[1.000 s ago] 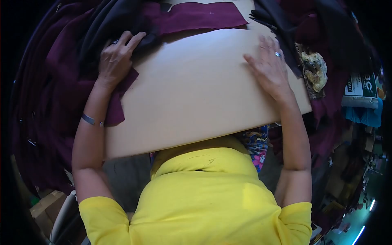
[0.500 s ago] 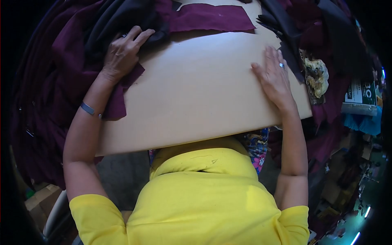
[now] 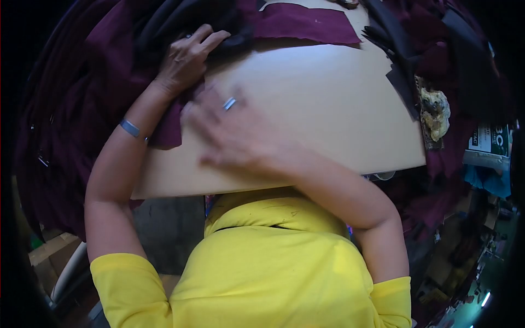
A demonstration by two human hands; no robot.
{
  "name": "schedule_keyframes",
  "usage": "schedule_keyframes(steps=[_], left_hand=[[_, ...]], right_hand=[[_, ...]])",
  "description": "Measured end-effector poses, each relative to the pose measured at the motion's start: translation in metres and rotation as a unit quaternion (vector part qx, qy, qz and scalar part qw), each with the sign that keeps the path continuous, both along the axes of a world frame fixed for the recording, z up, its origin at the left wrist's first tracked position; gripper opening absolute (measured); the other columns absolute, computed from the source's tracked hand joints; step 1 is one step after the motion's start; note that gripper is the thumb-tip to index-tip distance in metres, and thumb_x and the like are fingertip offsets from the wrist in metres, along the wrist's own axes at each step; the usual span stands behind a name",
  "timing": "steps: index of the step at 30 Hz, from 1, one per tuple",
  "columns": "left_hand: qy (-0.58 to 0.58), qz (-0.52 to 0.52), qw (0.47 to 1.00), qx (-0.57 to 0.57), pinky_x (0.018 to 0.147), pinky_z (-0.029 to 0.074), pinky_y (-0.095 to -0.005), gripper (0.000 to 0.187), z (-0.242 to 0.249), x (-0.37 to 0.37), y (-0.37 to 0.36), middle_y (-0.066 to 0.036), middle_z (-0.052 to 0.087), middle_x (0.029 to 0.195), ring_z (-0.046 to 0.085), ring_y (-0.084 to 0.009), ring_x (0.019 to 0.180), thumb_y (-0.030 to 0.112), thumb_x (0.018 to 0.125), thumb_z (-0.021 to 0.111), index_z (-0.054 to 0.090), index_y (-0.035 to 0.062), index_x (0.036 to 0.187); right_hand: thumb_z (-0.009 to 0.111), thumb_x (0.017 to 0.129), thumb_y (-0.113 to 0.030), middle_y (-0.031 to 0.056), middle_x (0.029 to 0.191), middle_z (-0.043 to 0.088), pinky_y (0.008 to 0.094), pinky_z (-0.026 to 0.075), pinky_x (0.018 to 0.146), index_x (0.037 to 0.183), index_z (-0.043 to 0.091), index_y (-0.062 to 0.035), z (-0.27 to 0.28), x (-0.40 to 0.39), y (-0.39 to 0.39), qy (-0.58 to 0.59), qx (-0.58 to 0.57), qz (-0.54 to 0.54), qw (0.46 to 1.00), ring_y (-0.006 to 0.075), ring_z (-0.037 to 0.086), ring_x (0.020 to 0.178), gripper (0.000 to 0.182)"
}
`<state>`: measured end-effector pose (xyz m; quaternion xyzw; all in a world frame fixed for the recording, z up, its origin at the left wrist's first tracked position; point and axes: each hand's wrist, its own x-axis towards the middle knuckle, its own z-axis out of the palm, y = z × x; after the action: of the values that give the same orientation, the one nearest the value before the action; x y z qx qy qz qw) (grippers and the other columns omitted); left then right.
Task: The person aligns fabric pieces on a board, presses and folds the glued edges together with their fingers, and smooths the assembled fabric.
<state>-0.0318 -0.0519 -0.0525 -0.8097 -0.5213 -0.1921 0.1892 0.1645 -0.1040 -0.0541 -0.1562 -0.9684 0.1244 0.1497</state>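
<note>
My left hand [image 3: 183, 60] rests on the black cloth [image 3: 164, 33] at the table's far left, thumb and forefinger apart; its other fingertips are hidden. A silver bracelet is on that wrist. My right hand [image 3: 235, 126] is blurred by motion over the left part of the tan tabletop [image 3: 328, 109], its thumb apart from the fingers and nothing seen in it. Beside its fingertips, a maroon cloth piece [image 3: 168, 131] hangs out from under my left forearm. A flat maroon cloth piece [image 3: 306, 24] lies at the table's far edge.
Maroon cloth [image 3: 60, 126] is heaped along the left side. Dark cloth pieces [image 3: 402, 87] overlap the table's right edge, close to a pale, crumpled lump [image 3: 436, 115]. A printed box [image 3: 489, 142] stands farther right. The table's near edge is close to my yellow shirt.
My right hand has swept left across the tabletop from its right side to near the maroon cloth piece. My left hand stays on the black cloth. The view has shifted slightly.
</note>
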Motion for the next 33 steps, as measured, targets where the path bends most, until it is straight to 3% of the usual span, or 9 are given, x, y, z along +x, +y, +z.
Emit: schedule_keyframes(steps=[2,4,9,13,16,20,29,31,33], left_hand=[[0.002,0.016,1.000,-0.019,0.071,0.050,-0.0372,0.064,0.001,0.000,-0.002,-0.006,0.056,0.097,0.060,-0.0302,0.075,-0.011,0.062,0.050,0.054,0.0184,0.118],[0.006,0.017,1.000,-0.015,0.070,0.050,-0.0375,0.064,0.001,0.000,-0.002,-0.006,0.056,0.097,0.060,-0.0299,0.075,-0.011,0.061,0.050,0.055,0.0192,0.118],[0.018,0.019,1.000,0.000,0.068,0.051,-0.0340,0.055,0.004,0.004,-0.004,-0.004,0.055,0.097,0.061,-0.0248,0.070,-0.007,0.066,0.051,0.058,0.0203,0.114],[0.038,-0.004,0.999,0.026,0.066,0.053,-0.0332,0.060,0.009,0.008,-0.005,-0.002,0.054,0.112,0.063,-0.0229,0.073,-0.007,0.067,0.051,0.056,0.0241,0.118],[0.070,-0.015,0.997,0.011,0.065,0.052,-0.0326,0.067,0.017,0.021,-0.020,0.000,0.052,0.120,0.063,-0.0206,0.073,-0.007,0.068,0.050,0.054,0.0289,0.124],[0.090,-0.010,0.993,-0.073,0.064,0.050,-0.0335,0.075,0.034,0.044,-0.042,0.000,0.051,0.125,0.062,-0.0225,0.078,-0.007,0.060,0.056,0.052,0.0278,0.127],[0.130,0.063,0.951,-0.272,0.087,0.042,-0.0425,0.063,0.070,0.088,-0.087,-0.010,0.059,0.082,0.060,-0.0282,0.071,0.016,0.067,0.070,0.050,0.0120,0.127],[0.194,0.072,0.918,-0.338,0.091,0.038,-0.0410,0.063,0.089,0.110,-0.098,-0.010,0.059,0.091,0.059,-0.0260,0.078,0.031,0.067,0.072,0.053,0.0067,0.122],[0.211,0.047,0.952,-0.215,0.093,0.036,-0.0407,0.061,0.088,0.125,-0.100,-0.009,0.057,0.100,0.057,-0.0246,0.086,0.036,0.069,0.070,0.054,0.0045,0.119]], right_hand=[[0.051,0.084,-0.049,0.0203,0.139,0.033,0.0522,0.021,0.107,0.137,0.033,-0.0084,0.002,-0.002,-0.034,-0.022,-0.142,0.216,0.966,0.0354,0.029,0.131,0.069],[0.049,0.085,-0.050,0.0197,0.140,0.032,0.0513,0.020,0.107,0.138,0.033,-0.0095,0.002,0.006,-0.035,-0.016,-0.223,0.252,0.942,0.0364,0.029,0.132,0.069],[0.048,0.086,-0.052,0.0163,0.143,0.031,0.0486,0.019,0.109,0.138,0.033,-0.0129,0.010,0.074,-0.011,-0.017,-0.065,0.034,0.997,0.0346,0.028,0.133,0.067],[0.059,0.084,-0.037,0.0176,0.142,0.031,0.0467,0.022,0.109,0.136,0.037,-0.0115,0.012,0.093,-0.014,0.041,-0.192,0.122,0.973,0.0335,0.029,0.133,0.062],[0.054,0.076,-0.005,0.0147,0.133,0.044,0.0481,0.034,0.100,0.130,0.044,-0.0109,0.000,0.111,0.061,0.104,0.055,-0.110,0.987,0.0347,0.039,0.126,0.055],[0.049,0.076,0.002,0.0131,0.129,0.050,0.0450,0.037,0.098,0.128,0.048,-0.0116,-0.010,0.140,0.139,0.044,0.178,-0.293,0.938,0.0304,0.049,0.119,0.054],[0.047,0.076,0.006,0.0154,0.106,0.061,0.0378,0.051,0.081,0.127,0.049,-0.0070,-0.001,0.162,0.128,0.004,0.154,-0.285,0.946,0.0309,0.062,0.095,0.053],[0.048,0.079,0.003,0.0162,0.100,0.062,0.0372,0.052,0.080,0.126,0.049,-0.0040,-0.005,0.170,0.118,0.036,0.204,-0.254,0.945,0.0305,0.063,0.091,0.048],[0.048,0.079,0.003,0.0167,0.098,0.062,0.0376,0.052,0.079,0.127,0.049,-0.0031,-0.010,0.178,0.107,0.052,0.223,-0.240,0.943,0.0310,0.063,0.090,0.048]])
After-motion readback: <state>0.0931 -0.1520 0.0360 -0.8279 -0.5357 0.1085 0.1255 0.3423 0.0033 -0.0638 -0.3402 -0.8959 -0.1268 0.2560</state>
